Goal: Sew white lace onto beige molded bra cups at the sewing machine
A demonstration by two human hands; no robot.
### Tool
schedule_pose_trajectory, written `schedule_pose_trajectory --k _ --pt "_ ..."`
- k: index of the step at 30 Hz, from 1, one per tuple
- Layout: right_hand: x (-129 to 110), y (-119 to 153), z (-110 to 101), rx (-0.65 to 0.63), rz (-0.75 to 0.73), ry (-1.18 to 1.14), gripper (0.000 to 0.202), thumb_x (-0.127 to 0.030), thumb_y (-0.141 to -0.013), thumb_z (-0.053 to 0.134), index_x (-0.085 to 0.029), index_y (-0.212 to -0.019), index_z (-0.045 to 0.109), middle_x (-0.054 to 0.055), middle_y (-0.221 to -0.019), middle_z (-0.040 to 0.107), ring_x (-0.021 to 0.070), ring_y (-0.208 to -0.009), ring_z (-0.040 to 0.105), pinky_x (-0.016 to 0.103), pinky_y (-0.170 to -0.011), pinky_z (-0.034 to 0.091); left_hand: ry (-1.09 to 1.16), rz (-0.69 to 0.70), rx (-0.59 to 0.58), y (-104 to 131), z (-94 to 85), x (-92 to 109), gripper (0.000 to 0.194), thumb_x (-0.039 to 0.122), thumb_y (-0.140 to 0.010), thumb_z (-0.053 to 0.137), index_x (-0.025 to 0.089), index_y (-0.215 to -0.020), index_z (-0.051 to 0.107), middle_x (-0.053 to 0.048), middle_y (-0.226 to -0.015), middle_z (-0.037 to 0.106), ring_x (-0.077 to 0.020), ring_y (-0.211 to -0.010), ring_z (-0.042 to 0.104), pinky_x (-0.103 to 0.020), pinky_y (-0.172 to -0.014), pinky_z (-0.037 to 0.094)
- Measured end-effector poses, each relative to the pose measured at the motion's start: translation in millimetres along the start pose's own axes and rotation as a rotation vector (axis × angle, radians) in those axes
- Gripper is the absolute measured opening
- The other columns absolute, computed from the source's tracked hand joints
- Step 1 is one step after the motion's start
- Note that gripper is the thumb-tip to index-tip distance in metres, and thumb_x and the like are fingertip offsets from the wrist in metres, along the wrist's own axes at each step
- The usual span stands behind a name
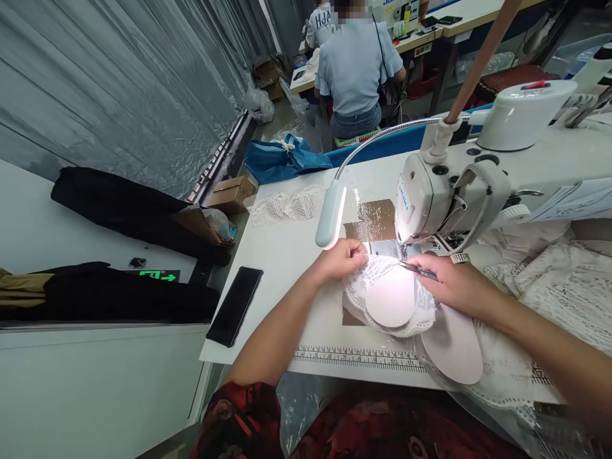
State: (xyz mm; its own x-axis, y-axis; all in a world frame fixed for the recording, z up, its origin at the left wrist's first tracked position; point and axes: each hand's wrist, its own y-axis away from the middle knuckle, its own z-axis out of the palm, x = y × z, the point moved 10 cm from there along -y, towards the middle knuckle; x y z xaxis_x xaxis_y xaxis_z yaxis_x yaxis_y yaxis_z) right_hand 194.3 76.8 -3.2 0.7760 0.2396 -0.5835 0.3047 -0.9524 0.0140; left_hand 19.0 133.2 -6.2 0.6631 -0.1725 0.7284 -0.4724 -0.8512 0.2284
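A white lace bra cup piece (356,290) with a smooth pale pad (391,299) on it lies under the needle area of a white sewing machine (425,197). My left hand (340,260) pinches the lace's upper left edge. In my right hand (437,277) are metal tweezers (418,270), their tips on the lace close to the presser foot. Glare from the lamp washes out the needle. A second pale pad (453,344) rests below my right hand, partly over more lace.
A black phone (234,306) lies at the table's left. Lace pieces (287,205) sit at the back, and a lace heap (564,299) is on the right. A lamp (331,215) hangs over the table. A ruler strip (356,359) runs along the front edge. A co-worker (354,70) sits beyond.
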Motion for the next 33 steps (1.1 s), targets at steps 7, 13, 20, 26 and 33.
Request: schedule_pose_trajectory --k 7,13,20,26,33 --pt "0 7 8 0.047 -0.116 0.084 0.034 -0.03 -0.091 0.045 -0.028 -0.117 0.067 0.001 -0.122 0.07 0.024 -0.105 0.066 0.037 -0.085 0.051 -0.317 0.172 0.243 22 3.3 46 0.027 0.026 -0.09 0.049 0.017 -0.112 0.062 -0.01 -0.109 0.062 -0.0241 -0.101 0.059 -0.038 -0.089 0.051" --pt "5 10 2 0.147 -0.146 0.088 0.03 -0.03 -0.093 0.044 -0.026 -0.115 0.066 0.002 -0.109 0.075 0.022 -0.092 0.069 0.033 -0.077 0.05 -0.525 0.308 0.091 43 65.7 71 0.041 0.039 -0.089 0.055 0.01 -0.117 0.062 -0.015 -0.127 0.06 -0.0312 -0.115 0.055 -0.046 -0.099 0.049" --pt "1 12 6 0.187 -0.245 0.201 0.036 -0.02 -0.088 0.044 -0.024 -0.115 0.066 0.004 -0.112 0.073 0.0238 -0.092 0.069 0.036 -0.077 0.049 -0.598 0.34 -0.002 31 68.0 65 0.048 0.028 -0.083 0.054 0.011 -0.129 0.056 -0.015 -0.138 0.053 -0.0324 -0.124 0.048 -0.049 -0.104 0.045" --pt "-4 10 5 0.135 -0.216 0.217 0.037 -0.018 -0.084 0.048 -0.025 -0.116 0.065 0.005 -0.101 0.074 0.0234 -0.089 0.067 0.033 -0.074 0.047 -0.671 0.373 -0.066 21 65.2 60 0.061 0.027 -0.08 0.052 0.008 -0.138 0.049 -0.015 -0.146 0.047 -0.0339 -0.132 0.041 -0.049 -0.11 0.04" --pt "-6 10 2 0.148 -0.205 0.211 0.023 -0.021 -0.085 0.05 -0.024 -0.1 0.067 0.004 -0.09 0.072 0.0203 -0.076 0.062 0.031 -0.064 0.038 -0.679 0.428 -0.097 21 68.3 61 0.064 0.029 -0.078 0.052 0.011 -0.139 0.048 -0.013 -0.148 0.046 -0.0339 -0.133 0.04 -0.051 -0.11 0.038"
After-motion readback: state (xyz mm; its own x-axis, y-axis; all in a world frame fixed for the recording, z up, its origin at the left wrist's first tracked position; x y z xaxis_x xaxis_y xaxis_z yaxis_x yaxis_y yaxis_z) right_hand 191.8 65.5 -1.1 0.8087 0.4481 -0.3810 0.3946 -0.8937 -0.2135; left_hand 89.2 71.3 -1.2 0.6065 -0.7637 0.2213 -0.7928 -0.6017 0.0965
